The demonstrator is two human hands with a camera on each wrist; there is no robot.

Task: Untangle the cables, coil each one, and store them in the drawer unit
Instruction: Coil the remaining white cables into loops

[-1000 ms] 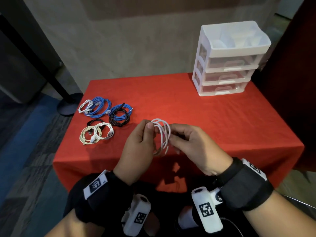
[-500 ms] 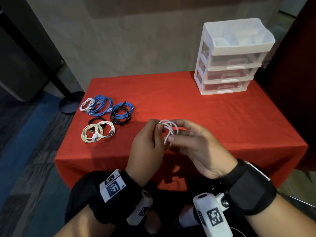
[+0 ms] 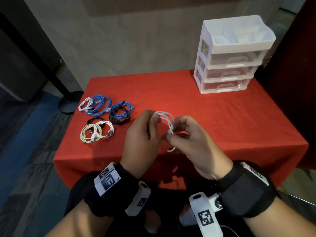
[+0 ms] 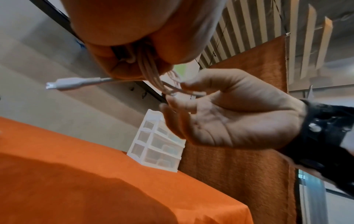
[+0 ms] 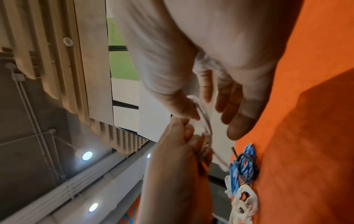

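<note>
In the head view, a small white cable is held above the red-covered table, wound into several loops. The left hand is clamped on the loops at their upper left, thumb over them; the right hand is pinched on the bundle lower down, thumb and forefinger together. Coiled cables in blue, black and cream are laid at the table's left, well apart from the drawer unit, which is seen at the far right corner with all drawers closed.

In the left wrist view, the strands are seen gathered between the left fingers, with a white plug left projecting free. The right fingertips are closed on the strands just below.

In the right wrist view, the loop is shown stretched between the two hands, though much is blurred.

The cable is judged light, thin and springy: loops are likely to spring open if released, and the smooth jacket may slip. It is best taken across all strands at one point, so that every turn is trapped, and the free plug end is probably best wrapped or tucked before storage.
</note>
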